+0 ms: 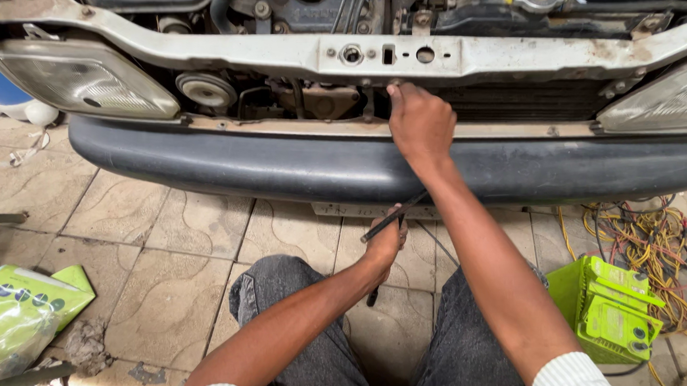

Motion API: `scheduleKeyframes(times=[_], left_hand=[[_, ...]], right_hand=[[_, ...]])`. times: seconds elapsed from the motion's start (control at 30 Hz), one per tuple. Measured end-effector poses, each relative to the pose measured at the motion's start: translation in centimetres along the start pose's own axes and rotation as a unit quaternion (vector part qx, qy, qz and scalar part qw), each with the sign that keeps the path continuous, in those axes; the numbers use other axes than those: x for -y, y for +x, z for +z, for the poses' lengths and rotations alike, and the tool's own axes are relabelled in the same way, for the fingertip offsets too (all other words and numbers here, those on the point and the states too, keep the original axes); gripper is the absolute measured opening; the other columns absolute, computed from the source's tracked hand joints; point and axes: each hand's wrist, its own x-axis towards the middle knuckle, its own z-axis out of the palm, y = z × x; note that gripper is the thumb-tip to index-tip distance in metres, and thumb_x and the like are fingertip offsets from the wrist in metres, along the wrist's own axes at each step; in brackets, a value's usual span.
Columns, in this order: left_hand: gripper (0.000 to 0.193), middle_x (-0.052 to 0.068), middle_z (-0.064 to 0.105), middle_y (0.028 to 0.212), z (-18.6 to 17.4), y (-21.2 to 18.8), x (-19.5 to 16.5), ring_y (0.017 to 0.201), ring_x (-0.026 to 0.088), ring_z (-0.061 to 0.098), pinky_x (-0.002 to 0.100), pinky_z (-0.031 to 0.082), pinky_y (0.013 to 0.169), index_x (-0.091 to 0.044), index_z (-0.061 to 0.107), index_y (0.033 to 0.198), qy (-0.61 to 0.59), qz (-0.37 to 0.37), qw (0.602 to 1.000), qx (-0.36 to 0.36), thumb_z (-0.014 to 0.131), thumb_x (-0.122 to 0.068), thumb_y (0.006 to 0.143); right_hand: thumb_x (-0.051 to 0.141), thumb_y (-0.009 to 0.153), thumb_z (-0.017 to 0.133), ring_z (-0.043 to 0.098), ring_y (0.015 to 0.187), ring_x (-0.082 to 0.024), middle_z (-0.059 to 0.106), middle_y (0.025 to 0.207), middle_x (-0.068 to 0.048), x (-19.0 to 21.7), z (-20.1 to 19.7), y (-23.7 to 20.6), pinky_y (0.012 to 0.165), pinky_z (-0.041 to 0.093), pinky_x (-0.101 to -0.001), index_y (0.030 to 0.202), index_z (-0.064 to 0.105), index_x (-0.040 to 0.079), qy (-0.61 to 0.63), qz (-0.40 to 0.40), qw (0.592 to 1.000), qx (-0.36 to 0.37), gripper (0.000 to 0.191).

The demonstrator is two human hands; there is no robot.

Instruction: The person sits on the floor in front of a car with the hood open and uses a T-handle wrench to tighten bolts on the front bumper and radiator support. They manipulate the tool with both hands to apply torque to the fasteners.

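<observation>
Hands do two jobs here, in front of a car with no grille. The right hand (420,123) reaches up and away, to the spot just under the pale crossbar (510,52) and above the dark bumper (278,169). Its fingers (393,94) are curled in and pinch at something small there, but I cannot tell what it is. The left hand (385,244) is lower and nearer the body, below the bumper. Its fingers are closed around a thin dark tool (389,223). The tool is long and slim like a stick. It leans, with its far end pointing up and to the right, toward the right arm, and its near end poking down below the hand, over the tiled floor (164,252). A green box (605,312) and a heap of wires (657,245) lie on the right.
</observation>
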Motion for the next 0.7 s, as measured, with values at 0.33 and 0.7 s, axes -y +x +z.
scheduleKeyframes(times=[0.33,0.7], left_hand=[[0.048,-0.005,0.036,0.059,-0.5,0.4,0.1,0.054,0.011,0.032,0.030,0.034,0.055,-0.019,0.039,0.070,-0.024,0.026,0.999,0.005,0.034,-0.044,0.111],[0.044,-0.006,0.037,0.058,-0.5,0.8,1.1,0.052,0.010,0.034,0.029,0.033,0.052,-0.019,0.044,0.073,-0.046,0.043,0.998,-0.005,0.038,-0.044,0.108]], right_hand=[[0.034,0.108,0.050,0.057,0.050,-0.013,0.064,0.064,-0.007,0.5,0.4,1.2,0.043,0.039,-0.0264,0.091,0.070,-0.001,0.510,0.356,0.767,0.159,0.044],[0.032,0.100,0.062,0.074,0.064,-0.035,0.075,0.070,-0.015,1.2,-1.5,1.7,0.059,0.057,-0.0479,0.086,0.076,0.003,0.299,0.306,0.892,0.146,0.035]])
